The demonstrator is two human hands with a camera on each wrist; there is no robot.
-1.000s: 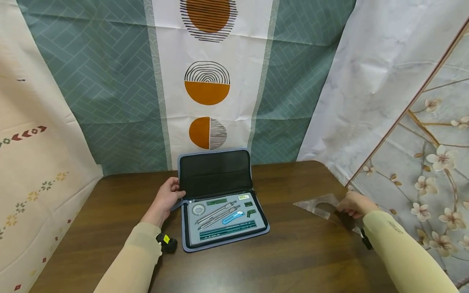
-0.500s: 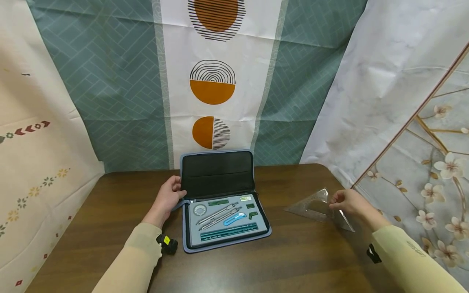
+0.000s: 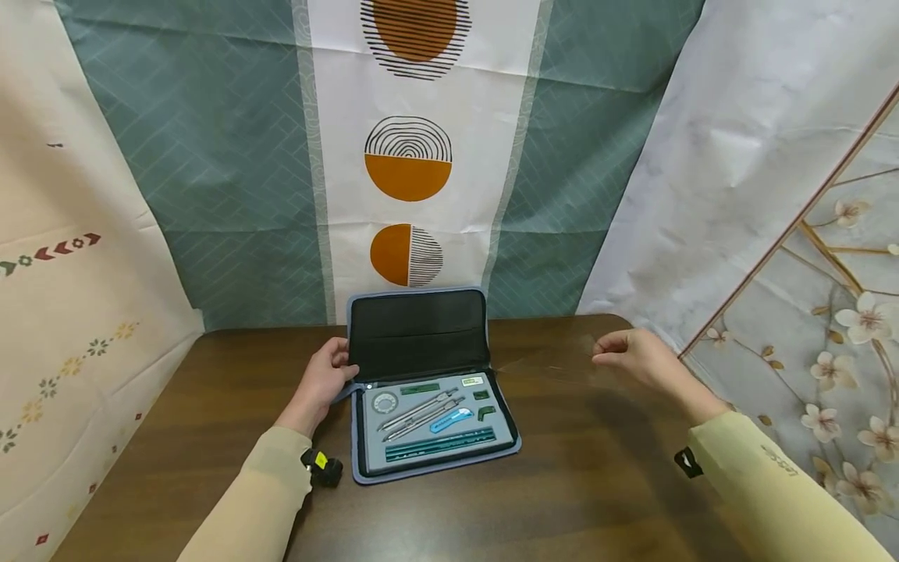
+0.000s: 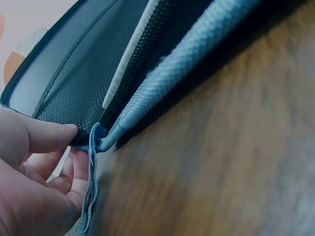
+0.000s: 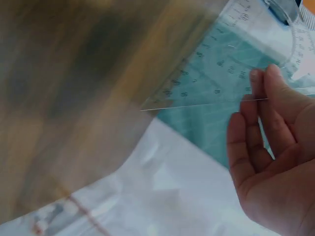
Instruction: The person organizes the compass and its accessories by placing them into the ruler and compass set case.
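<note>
An unzipped blue-edged case (image 3: pixel 417 332) lies on the table with its black lid raised. My left hand (image 3: pixel 319 384) pinches the lid's left edge near the hinge; in the left wrist view the thumb (image 4: pixel 54 135) presses on the black lining, and a blue loop strap (image 4: pixel 91 191) hangs beside the fingers. Off to the right of the case, my right hand (image 3: pixel 637 361) is raised above the table. Between its thumb and fingers it pinches a clear set square (image 5: pixel 211 73) with printed markings by one edge. In the head view the set square is nearly invisible.
A grey tray (image 3: pixel 372 459) in the case holds metal compasses (image 3: pixel 420 414), a blue utility knife (image 3: pixel 451 420), dark green pencils (image 3: pixel 440 445), a round dial (image 3: pixel 385 403) and small green pieces. Patterned cloths (image 3: pixel 239 195) hang behind the brown table (image 3: pixel 562 484).
My right hand has lifted the set square off the table at the right and carried it left toward the case. The left hand keeps its hold on the lid.
</note>
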